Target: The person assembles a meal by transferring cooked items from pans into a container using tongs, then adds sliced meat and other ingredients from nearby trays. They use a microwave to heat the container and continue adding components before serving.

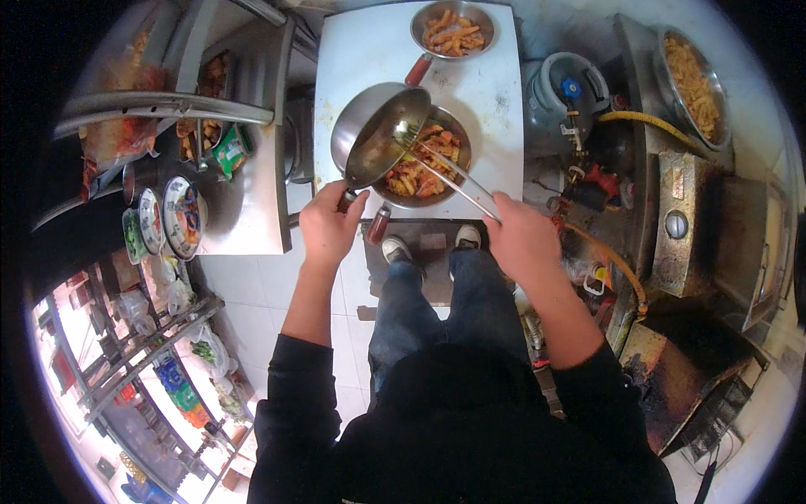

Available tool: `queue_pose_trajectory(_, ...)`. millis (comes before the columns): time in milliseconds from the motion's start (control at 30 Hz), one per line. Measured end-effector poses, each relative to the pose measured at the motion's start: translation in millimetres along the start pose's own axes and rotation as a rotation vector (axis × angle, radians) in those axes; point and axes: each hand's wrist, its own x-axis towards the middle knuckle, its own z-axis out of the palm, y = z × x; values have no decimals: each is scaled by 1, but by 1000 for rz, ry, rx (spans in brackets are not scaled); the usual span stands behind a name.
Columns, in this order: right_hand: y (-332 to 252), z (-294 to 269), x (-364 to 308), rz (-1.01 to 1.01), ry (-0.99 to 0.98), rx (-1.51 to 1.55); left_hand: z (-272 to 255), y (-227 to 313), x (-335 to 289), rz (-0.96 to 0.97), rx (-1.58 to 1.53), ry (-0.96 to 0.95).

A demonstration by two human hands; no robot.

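My left hand grips the handle of a frying pan, which is tipped on its side with its hollow facing right. Below its rim, a second pan stands on the white tabletop, filled with reddish-brown, sauced food pieces. That pan's wooden handle points toward me, just right of my left hand. My right hand is closed on long metal tongs, whose tips reach to the tilted pan's lower rim, over the food.
A third pan with browned, finger-like pieces sits at the table's far edge. Right of the table are a gas cylinder, a yellow hose and a large food bowl. Patterned enamel bowls stand at left.
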Motion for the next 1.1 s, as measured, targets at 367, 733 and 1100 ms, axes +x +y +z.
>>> queue_pose_trajectory(367,-16,-46,37,-145,32,-335,-12,1,13,-163,-173,-115)
queue_pose_trajectory(733,-26,-79,55,-511,198,-358,-11,-25,25,-312,-560,-329)
queue_pose_trajectory(1100,-36,-111,62,-450,-58,-327,-25,-31,34,-294,-710,-417)
